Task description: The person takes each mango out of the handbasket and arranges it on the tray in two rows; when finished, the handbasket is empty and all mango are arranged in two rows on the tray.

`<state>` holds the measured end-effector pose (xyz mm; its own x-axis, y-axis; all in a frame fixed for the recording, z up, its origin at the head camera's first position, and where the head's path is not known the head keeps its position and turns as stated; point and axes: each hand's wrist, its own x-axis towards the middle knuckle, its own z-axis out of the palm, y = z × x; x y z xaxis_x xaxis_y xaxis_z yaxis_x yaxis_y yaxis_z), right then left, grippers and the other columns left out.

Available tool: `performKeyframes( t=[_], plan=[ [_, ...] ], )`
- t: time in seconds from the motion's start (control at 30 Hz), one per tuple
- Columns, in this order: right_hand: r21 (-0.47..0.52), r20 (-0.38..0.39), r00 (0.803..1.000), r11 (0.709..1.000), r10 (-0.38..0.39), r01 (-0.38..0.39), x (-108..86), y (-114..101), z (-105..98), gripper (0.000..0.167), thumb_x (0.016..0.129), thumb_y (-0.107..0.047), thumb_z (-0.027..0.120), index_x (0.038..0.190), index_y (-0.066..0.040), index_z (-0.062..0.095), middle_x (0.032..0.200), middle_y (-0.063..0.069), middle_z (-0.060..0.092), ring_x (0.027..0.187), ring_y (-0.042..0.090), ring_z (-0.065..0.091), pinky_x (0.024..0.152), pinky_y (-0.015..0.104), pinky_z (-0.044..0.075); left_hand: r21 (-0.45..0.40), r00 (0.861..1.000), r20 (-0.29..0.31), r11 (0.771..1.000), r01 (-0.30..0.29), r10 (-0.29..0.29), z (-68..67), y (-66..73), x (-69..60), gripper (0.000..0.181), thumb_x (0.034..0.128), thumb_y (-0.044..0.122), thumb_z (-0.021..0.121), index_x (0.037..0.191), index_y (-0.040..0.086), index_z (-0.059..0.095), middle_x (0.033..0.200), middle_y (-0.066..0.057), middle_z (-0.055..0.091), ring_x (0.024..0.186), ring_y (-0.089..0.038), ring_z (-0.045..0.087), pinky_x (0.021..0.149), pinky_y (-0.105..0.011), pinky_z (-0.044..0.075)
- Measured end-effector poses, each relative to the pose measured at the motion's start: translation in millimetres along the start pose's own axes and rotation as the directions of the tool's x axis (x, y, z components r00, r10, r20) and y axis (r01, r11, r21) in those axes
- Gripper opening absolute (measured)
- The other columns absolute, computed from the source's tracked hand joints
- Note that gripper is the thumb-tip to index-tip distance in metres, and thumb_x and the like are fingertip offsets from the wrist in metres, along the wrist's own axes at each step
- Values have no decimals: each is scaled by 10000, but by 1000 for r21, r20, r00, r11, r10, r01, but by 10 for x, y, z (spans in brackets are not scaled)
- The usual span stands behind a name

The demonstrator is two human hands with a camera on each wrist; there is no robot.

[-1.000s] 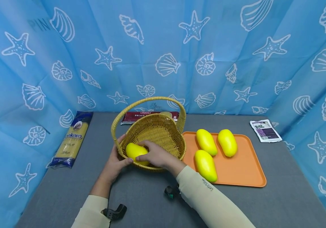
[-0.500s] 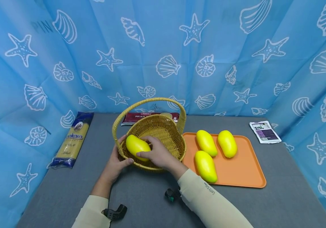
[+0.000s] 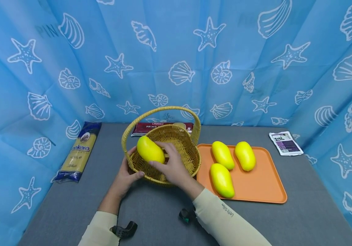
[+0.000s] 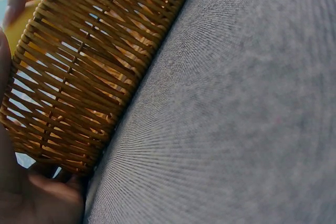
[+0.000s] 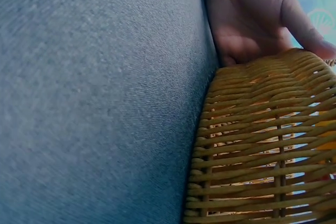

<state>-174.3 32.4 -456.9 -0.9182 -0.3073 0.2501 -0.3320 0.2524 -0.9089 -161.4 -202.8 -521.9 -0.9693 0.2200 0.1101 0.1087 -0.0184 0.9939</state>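
Observation:
In the head view my right hand [image 3: 174, 165] grips a yellow mango [image 3: 150, 149], tilted above the floor of a wicker basket [image 3: 179, 145]. My left hand [image 3: 126, 177] holds the basket's left side, thumb over the rim and the other fingers behind the wall. The left wrist view shows the basket's woven wall [image 4: 100, 66] close up, with part of the mango [image 4: 23, 32] beyond the rim. In the right wrist view the left hand [image 5: 252, 19] presses against the basket wall [image 5: 262, 145]; the right hand is out of that view.
Three more mangoes [image 3: 222, 180] lie on an orange tray [image 3: 262, 184] right of the basket. A pasta packet [image 3: 79, 150] lies at the left, a dark red package [image 3: 142, 128] behind the basket, and a white and purple pouch [image 3: 285, 143] at the far right.
My right hand has lifted the mango from low in the basket, turning it so its far end points up and left. The left hand has kept its hold on the basket.

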Motion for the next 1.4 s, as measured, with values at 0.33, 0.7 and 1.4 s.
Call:
performKeyframes(
  t=[0.33,0.7,1.4],
  plan=[
    [57,-52,996,996,-67,70,-142,-56,-82,641,998,-200,834,1567,-101,556,1430,80,540,1225,281,561,946,502,579,-7,1000,-7,1000,13,-13,-4,-1,-1,910,1041,-17,721,1741,301,235,1725,-92,289,1442,-383,423,1075,-291,473],
    [96,-58,997,994,-48,54,-416,-99,-254,629,988,-150,839,1556,-135,569,1419,53,536,1225,264,568,949,452,583,-11,1000,-11,1000,2,-2,-19,-51,16,931,1031,-52,713,1743,312,237,1729,-112,291,1428,-395,434,1071,-290,479],
    [164,-104,994,986,18,-1,-922,-38,-680,686,966,-51,847,1571,-104,528,1490,85,523,1258,337,552,979,378,562,-40,1000,3,999,-30,31,-14,-60,24,969,999,-131,690,1755,196,180,1722,-181,270,1450,-428,405,1042,-307,495]
  ],
)
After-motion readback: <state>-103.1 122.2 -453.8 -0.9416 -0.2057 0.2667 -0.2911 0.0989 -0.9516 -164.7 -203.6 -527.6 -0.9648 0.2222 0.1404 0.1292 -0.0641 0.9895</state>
